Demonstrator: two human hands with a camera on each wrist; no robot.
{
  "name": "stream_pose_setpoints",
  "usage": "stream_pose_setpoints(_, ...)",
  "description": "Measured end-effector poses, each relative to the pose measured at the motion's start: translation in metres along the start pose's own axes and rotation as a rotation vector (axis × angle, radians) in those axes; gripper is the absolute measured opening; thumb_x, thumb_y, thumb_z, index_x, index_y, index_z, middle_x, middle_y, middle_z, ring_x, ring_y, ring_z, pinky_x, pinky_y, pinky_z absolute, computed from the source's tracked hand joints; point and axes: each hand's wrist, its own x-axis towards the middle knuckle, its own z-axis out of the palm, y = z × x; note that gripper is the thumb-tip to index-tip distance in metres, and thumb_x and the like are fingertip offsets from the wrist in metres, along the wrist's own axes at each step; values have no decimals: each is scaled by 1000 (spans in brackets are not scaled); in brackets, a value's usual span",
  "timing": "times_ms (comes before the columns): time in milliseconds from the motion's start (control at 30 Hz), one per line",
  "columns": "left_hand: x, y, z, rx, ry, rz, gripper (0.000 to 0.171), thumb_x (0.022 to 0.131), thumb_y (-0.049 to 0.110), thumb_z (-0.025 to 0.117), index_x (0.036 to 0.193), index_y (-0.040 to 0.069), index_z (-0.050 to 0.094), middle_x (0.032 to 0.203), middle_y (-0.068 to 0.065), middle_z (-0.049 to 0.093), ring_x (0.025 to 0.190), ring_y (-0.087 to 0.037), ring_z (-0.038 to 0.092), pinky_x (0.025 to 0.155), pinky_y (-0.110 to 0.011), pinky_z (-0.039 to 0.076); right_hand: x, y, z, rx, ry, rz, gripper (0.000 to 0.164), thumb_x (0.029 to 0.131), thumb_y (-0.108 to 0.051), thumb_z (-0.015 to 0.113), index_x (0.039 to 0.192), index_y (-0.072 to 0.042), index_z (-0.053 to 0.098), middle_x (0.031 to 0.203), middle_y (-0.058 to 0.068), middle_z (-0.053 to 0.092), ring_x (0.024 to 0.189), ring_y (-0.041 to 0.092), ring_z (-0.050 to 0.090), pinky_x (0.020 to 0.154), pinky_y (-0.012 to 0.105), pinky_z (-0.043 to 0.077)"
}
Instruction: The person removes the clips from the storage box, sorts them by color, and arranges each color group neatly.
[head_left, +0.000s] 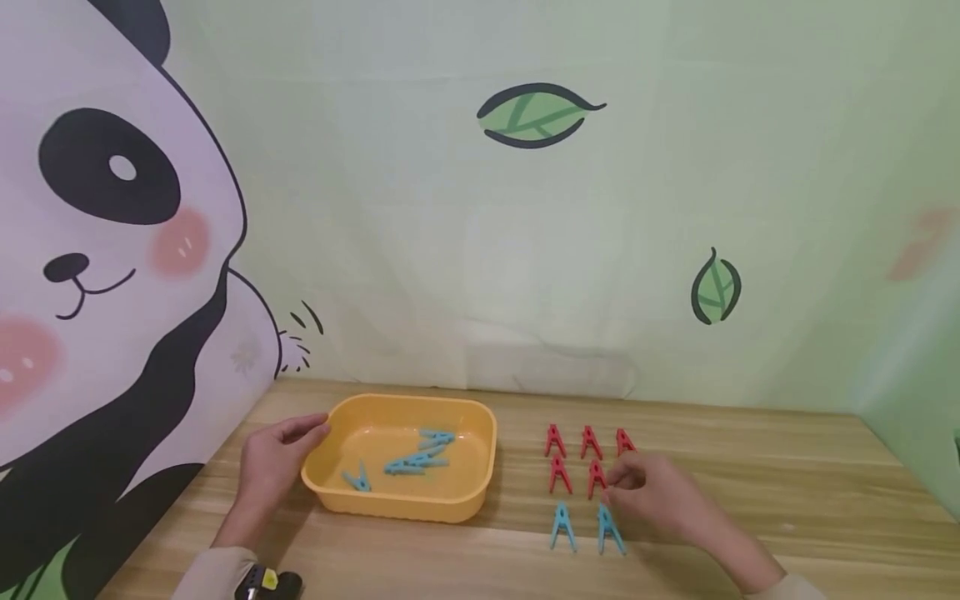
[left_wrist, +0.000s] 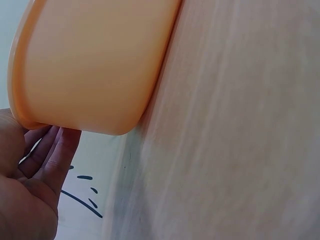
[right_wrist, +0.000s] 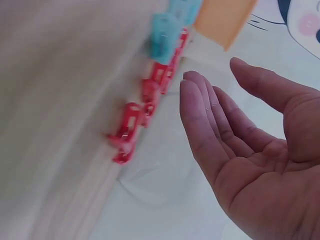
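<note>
We note a pale green wall (head_left: 412, 208) behind the setup, printed with a large panda (head_left: 112, 283) at left and two leaves (head_left: 532, 117). In front of it lies the wood-grain table (head_left: 817, 483). On the table, left of centre, we have the yellow tub (head_left: 405, 508). The left hand (head_left: 273, 462) grips its left rim. Right of the tub, the right hand (head_left: 660, 500) is loosely curled and holds nothing; from the right wrist view, thumb and fingers stand apart. We record the red pegs (head_left: 590, 436) on the table in two rows: three in the far row, two visible in the near one, with the right fingertips just beside. Of the blue pegs (head_left: 416, 462), several lie inside the tub, some overlapping, so we cannot fix a count; two more form a row on the table, nearest us.
</note>
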Motion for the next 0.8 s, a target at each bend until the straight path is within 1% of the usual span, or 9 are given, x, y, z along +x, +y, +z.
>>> stream_pose_setpoints(67, 0, -1, 0, 1, 3, 0, 38, 101, 30, 77, 130, 6, 75, 132, -14, 73, 125, -30, 65, 79, -4, 46, 3, -8, -1, 7, 4, -21, 10, 95, -12, 80, 101, -6, 75, 88, -3, 71, 83, 16, 65, 72, 31, 57)
stream_pose_setpoints(167, 0, -1, -1, 3, 6, 0, 37, 101, 29, 77, 130, 6, 76, 131, -13, 73, 124, -29, 65, 78, -4, 45, 8, -22, -1, 32, 7, -31, 14, 95, -16, 82, 104, -6, 76, 91, -2, 72, 86, 15, 66, 72, 30, 58)
stream_pose_setpoints(267, 0, -1, -1, 4, 8, 6, 37, 101, 29, 77, 130, 6, 76, 131, -14, 73, 125, -30, 65, 78, -4, 45, 15, -36, 2, 68, 9, -84, 19, 96, -19, 82, 107, -5, 76, 95, -1, 74, 89, 16, 68, 72, 30, 59)
stream_pose_setpoints(333, 0, -1, -1, 5, 8, 7, 37, 101, 29, 77, 130, 6, 76, 131, -14, 73, 126, -31, 65, 79, -3, 44, 19, -44, 7, 94, 12, -136, 19, 96, -19, 81, 108, -4, 75, 98, 0, 75, 91, 17, 70, 74, 30, 60)
stream_pose_setpoints(400, 0, 0, -1, 5, 8, 5, 38, 101, 30, 77, 130, 5, 76, 132, -14, 73, 127, -31, 64, 79, -3, 45, 25, -52, 12, 104, 21, -186, 18, 97, -18, 81, 108, -5, 75, 99, -1, 75, 92, 16, 71, 78, 30, 60)
stream_pose_setpoints(533, 0, 0, -1, 4, 9, -1, 38, 101, 31, 77, 130, 6, 75, 132, -14, 72, 127, -31, 65, 80, -4, 46, 39, -68, 24, 110, 24, -245, 19, 97, -19, 81, 110, -7, 75, 103, -2, 75, 94, 14, 71, 82, 30, 60)
stream_pose_setpoints(667, 0, 1, -1, 2, 1, -2, 38, 102, 30, 76, 131, 5, 75, 133, -15, 72, 126, -32, 65, 83, -7, 50, 56, -83, 37, 124, -17, -294, 18, 98, -18, 80, 111, -7, 75, 104, 0, 75, 95, 15, 71, 83, 28, 60)
stream_pose_setpoints(800, 0, 1, -1, -3, -8, -6, 38, 103, 29, 75, 132, 5, 74, 134, -16, 71, 126, -32, 65, 86, -11, 53, 72, -93, 51, 124, -67, -357, 17, 97, -15, 80, 112, -6, 75, 106, -1, 75, 99, 16, 70, 86, 26, 59)
